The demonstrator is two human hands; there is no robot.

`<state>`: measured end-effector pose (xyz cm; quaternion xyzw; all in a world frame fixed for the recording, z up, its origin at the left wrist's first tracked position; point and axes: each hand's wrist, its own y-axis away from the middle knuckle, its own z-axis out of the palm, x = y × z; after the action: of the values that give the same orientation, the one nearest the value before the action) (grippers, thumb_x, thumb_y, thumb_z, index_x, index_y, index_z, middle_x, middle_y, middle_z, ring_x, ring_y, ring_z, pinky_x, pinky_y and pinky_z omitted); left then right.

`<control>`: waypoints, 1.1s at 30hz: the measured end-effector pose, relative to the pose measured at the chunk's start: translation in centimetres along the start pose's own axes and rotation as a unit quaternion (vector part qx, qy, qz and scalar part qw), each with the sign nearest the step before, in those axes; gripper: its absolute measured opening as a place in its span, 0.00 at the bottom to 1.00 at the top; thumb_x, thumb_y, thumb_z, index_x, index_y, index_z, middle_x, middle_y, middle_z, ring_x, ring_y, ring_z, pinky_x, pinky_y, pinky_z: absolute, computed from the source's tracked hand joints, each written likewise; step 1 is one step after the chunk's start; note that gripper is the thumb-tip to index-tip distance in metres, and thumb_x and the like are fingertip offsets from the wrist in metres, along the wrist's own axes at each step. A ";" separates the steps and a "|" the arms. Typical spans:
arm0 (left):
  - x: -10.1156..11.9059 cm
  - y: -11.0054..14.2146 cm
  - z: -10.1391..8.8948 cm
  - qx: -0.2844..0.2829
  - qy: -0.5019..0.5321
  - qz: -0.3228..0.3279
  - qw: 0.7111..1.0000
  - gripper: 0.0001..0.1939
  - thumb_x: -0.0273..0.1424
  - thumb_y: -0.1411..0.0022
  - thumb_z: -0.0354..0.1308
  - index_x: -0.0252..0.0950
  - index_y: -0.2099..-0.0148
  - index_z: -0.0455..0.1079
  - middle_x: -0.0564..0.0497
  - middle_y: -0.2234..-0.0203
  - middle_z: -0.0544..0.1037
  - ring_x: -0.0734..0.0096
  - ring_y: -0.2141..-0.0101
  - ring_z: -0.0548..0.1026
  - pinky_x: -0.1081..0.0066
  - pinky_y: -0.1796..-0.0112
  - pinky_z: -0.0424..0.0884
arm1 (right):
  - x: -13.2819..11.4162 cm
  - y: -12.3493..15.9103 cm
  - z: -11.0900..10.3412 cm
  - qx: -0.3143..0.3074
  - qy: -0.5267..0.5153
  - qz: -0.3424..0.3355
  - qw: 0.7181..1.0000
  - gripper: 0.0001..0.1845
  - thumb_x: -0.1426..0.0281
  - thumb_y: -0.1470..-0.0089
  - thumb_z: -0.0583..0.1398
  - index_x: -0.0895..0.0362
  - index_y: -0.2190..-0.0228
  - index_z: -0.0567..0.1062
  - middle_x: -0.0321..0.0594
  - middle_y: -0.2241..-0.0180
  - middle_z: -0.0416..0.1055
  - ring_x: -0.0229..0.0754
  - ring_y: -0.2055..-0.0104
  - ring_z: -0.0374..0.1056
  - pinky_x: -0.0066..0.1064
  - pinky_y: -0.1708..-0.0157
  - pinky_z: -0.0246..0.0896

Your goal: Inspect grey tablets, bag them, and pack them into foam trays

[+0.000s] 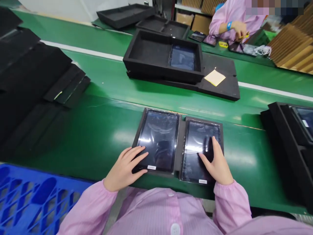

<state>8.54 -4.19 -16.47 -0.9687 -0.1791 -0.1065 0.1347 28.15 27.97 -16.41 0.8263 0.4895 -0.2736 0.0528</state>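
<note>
Two dark tablets lie side by side in a thin black foam tray (181, 138) on the green bench. My left hand (124, 168) rests with fingers spread over the lower left edge of the left tablet (160, 138). On the right tablet (195, 163), the thumb and a finger of my right hand (218, 163) lie apart on the glass near its right edge; the other fingers are hidden. Both screens look glossy, as if under film, and each has a small white label at its lower edge.
Ahead, a deep black foam tray (149, 49) holds another tablet (183, 57); beside it lies a yellow paper note (215, 77). Black foam stacks (31, 88) stand left, and a foam tray (281, 130) right. A blue plastic pallet (31, 202) is lower left. A co-worker's hand (239, 30) works across the bench.
</note>
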 end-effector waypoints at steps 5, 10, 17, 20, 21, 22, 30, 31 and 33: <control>0.8 -1.6 -0.4 -0.002 0.035 0.060 0.998 0.14 0.36 0.29 0.52 0.42 0.50 0.77 0.47 0.55 0.84 0.65 0.55 0.80 0.66 0.53 0.73 | -0.2 0.4 1.2 0.050 0.036 0.024 0.998 0.38 0.53 0.36 0.56 0.58 0.33 0.57 0.59 0.38 0.65 0.63 0.36 0.63 0.64 0.38 0.57; 0.5 -1.9 0.3 0.070 0.044 0.059 0.995 0.14 0.39 0.29 0.51 0.42 0.52 0.77 0.46 0.55 0.83 0.64 0.55 0.79 0.66 0.53 0.72 | -0.9 0.0 0.2 0.009 0.067 0.021 0.998 0.33 0.56 0.36 0.55 0.57 0.35 0.62 0.59 0.37 0.64 0.64 0.35 0.62 0.64 0.39 0.59; -0.3 0.6 2.5 0.096 -0.016 -0.150 0.984 0.38 0.44 0.31 0.50 0.32 0.27 0.46 0.30 0.41 0.72 0.43 0.42 0.72 0.53 0.47 0.70 | -4.9 -9.1 3.3 -0.112 0.077 -0.098 0.986 0.33 0.58 0.40 0.61 0.58 0.38 0.67 0.59 0.35 0.62 0.66 0.31 0.55 0.67 0.37 0.52; -0.3 1.7 3.2 0.077 -0.010 -0.174 0.982 0.40 0.45 0.30 0.47 0.34 0.25 0.37 0.32 0.40 0.72 0.44 0.42 0.73 0.52 0.46 0.70 | -6.3 -13.8 5.7 -0.079 -0.017 -0.102 0.992 0.24 0.60 0.43 0.64 0.58 0.47 0.77 0.56 0.43 0.73 0.63 0.38 0.67 0.61 0.39 0.60; -0.3 2.0 3.3 0.074 -0.005 -0.175 0.982 0.40 0.45 0.30 0.46 0.34 0.25 0.36 0.33 0.40 0.72 0.44 0.42 0.73 0.52 0.45 0.69 | -6.4 -14.9 6.2 -0.065 -0.040 -0.099 0.992 0.20 0.61 0.43 0.63 0.58 0.52 0.79 0.54 0.48 0.77 0.61 0.42 0.72 0.59 0.41 0.64; -0.2 2.1 3.4 0.072 0.003 -0.173 0.982 0.41 0.45 0.30 0.46 0.34 0.25 0.36 0.34 0.40 0.72 0.45 0.41 0.73 0.52 0.44 0.68 | -6.4 -15.6 6.5 -0.055 -0.057 -0.099 0.992 0.16 0.62 0.42 0.63 0.57 0.56 0.81 0.53 0.52 0.80 0.59 0.47 0.76 0.56 0.43 0.68; 0.2 1.8 2.5 0.072 0.053 -0.159 0.983 0.43 0.39 0.35 0.49 0.30 0.25 0.35 0.34 0.38 0.71 0.47 0.40 0.71 0.52 0.43 0.67 | -8.0 -13.5 5.1 -0.036 -0.104 -0.170 0.979 0.08 0.70 0.42 0.58 0.53 0.71 0.77 0.46 0.58 0.83 0.54 0.49 0.78 0.48 0.48 0.74; 0.2 1.8 2.5 0.070 0.058 -0.159 0.983 0.44 0.39 0.35 0.49 0.30 0.25 0.34 0.34 0.38 0.71 0.47 0.40 0.71 0.52 0.43 0.67 | -8.7 -12.9 4.4 -0.068 -0.108 -0.173 0.977 0.07 0.72 0.43 0.58 0.53 0.71 0.75 0.47 0.56 0.82 0.54 0.49 0.78 0.46 0.50 0.76; 0.3 1.8 2.4 0.068 0.064 -0.157 0.983 0.45 0.40 0.35 0.50 0.29 0.25 0.34 0.34 0.39 0.72 0.47 0.40 0.72 0.52 0.43 0.67 | -10.2 -11.8 2.3 -0.187 -0.137 -0.155 0.960 0.08 0.73 0.42 0.57 0.52 0.72 0.73 0.46 0.56 0.82 0.52 0.49 0.78 0.40 0.55 0.78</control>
<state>9.82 -4.99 -19.05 -0.9083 -0.3268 -0.1759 0.1931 13.52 25.28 -11.07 0.6701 0.6420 -0.2929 0.2302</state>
